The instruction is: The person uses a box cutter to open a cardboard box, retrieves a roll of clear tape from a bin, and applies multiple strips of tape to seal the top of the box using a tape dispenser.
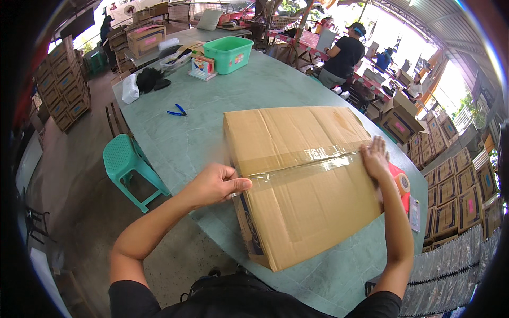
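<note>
A large brown cardboard box (pixel 313 206) lies on the green table, turned at a slant. Clear packing tape (pixel 297 166) runs across its top along the flap seam, shiny toward the right. At the left edge my left hand (pixel 214 183) is closed, thumb out, by the end of the tape; the fingertips are partly hidden. My right hand (pixel 375 158) lies flat with stretched fingers over the tape's other end at the box's right edge. Just beyond my right forearm is a red tape dispenser (pixel 395 170) with a tan roll (pixel 402 183), partly covered.
Blue-handled pliers (pixel 178 111) lie on the table (pixel 196 138). Farther back stand a green plastic bin (pixel 228 54) and small packets (pixel 202 68). A green stool (pixel 130 161) is at the left. Stacked cartons (pixel 456 206) fill the right side; other people work in the background.
</note>
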Motion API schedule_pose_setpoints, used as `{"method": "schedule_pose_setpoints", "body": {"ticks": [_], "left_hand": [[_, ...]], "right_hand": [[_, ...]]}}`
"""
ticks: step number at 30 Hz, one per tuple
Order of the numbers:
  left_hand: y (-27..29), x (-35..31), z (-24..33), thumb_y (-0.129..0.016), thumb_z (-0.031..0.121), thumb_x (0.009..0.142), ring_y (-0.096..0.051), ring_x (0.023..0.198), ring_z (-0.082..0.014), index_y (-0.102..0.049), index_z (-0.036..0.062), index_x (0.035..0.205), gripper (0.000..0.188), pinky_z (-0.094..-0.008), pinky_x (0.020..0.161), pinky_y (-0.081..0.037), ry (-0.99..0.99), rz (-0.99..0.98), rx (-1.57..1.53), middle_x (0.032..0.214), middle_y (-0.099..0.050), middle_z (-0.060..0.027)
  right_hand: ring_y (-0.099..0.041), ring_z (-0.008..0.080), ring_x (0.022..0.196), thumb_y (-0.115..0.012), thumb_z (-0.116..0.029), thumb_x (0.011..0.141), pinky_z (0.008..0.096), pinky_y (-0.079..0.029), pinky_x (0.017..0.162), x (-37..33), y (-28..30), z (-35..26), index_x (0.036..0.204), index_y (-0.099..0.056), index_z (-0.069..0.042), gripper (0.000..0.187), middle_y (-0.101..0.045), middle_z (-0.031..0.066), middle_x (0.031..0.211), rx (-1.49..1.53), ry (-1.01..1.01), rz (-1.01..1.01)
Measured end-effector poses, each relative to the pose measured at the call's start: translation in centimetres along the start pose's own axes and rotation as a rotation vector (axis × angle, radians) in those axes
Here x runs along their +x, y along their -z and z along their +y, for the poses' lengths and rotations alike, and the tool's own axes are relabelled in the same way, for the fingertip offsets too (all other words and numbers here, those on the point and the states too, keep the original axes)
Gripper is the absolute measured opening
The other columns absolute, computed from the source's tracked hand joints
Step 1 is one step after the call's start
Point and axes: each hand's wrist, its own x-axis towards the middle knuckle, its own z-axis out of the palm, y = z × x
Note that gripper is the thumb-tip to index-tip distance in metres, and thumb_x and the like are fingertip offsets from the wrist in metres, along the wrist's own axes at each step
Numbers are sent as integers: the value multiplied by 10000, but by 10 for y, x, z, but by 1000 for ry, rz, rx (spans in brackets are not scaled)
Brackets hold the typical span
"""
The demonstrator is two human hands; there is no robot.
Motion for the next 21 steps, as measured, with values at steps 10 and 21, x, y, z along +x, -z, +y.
{"method": "schedule_pose_setpoints", "body": {"ticks": [10, 21], "left_hand": [[-14, -12, -124, -717, 275, 736, -369, 496, -65, -494, 47, 570, 359, -250, 445, -321, -118, 48, 203, 515, -419, 35], [-91, -69, -181, -665, 295, 770, -500, 554, -100, -578, 22, 676, 302, -250, 509, -404, -174, -382, 363, 610, -566, -17]], "right_hand": [[-64, 356, 1331, -361, -486, 863, 383, -89, 1086, -175, 6, -154, 1335, -146, 92, 777, -125, 261, 1408, -42, 773, -48], [-303, 252, 1257, -474, -253, 795, 375, -160, 1060, -227, -11, -220, 1218, -453, 17, 503, -328, 183, 1353, -887, 954, 164]]}}
